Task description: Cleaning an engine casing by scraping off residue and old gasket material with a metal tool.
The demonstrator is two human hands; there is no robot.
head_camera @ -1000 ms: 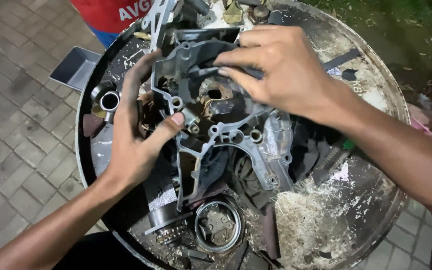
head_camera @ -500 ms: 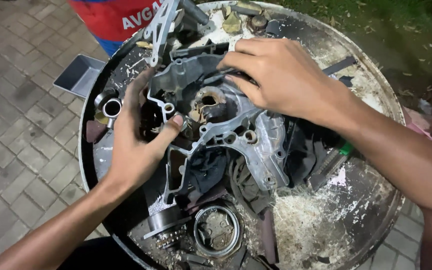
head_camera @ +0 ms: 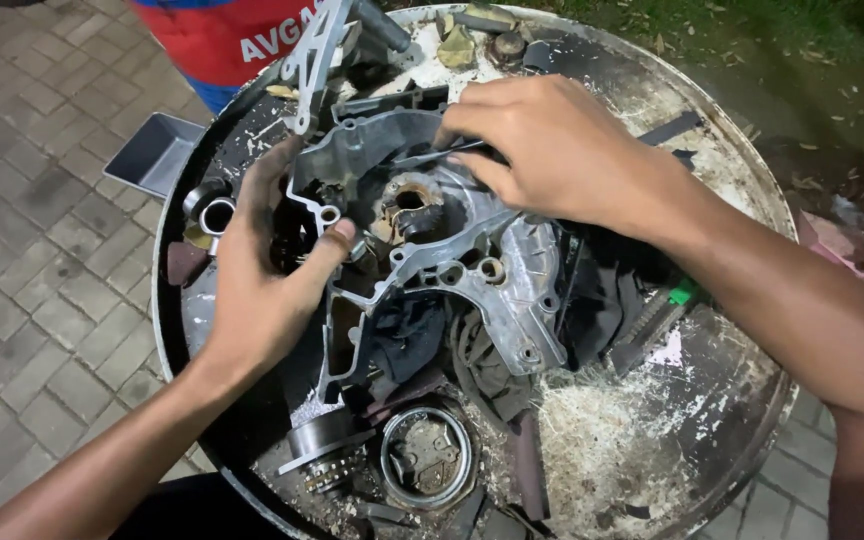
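While both of our hands rest on it, one grey cast-metal engine casing point(head_camera: 472, 250) lies on a round, grimy metal tabletop point(head_camera: 712, 400), between the two hands. Our left hand point(head_camera: 262, 270) grips the casing's left edge, thumb pressed over a bolt hole and fingers curled behind the rim. Our right hand point(head_camera: 552, 150) closes narrowly around one thin dark tool point(head_camera: 432, 155), its tip laid against the casing's upper wall. We see the casting as dull, pitted aluminium with ribbed walls, several round bosses and one rusty central bore point(head_camera: 407, 205) just below the right fingertips. Beneath the casing lie dark, oily rags point(head_camera: 607, 290), partly hidden by the right wrist. Below the left forearm we count one toothed steel gear point(head_camera: 327, 450) and, just beside it, one ring-shaped part point(head_camera: 427, 460) with a smaller piece inside. Left of the left hand sits one short shiny sleeve point(head_camera: 217, 215); beyond it, off the table's rim, one grey rectangular tray point(head_camera: 157, 155). One pale bracket point(head_camera: 317, 50) stands above the left fingertips. Pale sawdust-like debris point(head_camera: 592, 440) covers the surface under the right forearm. One person in red clothing point(head_camera: 222, 35) stands beyond the table, on grey paving
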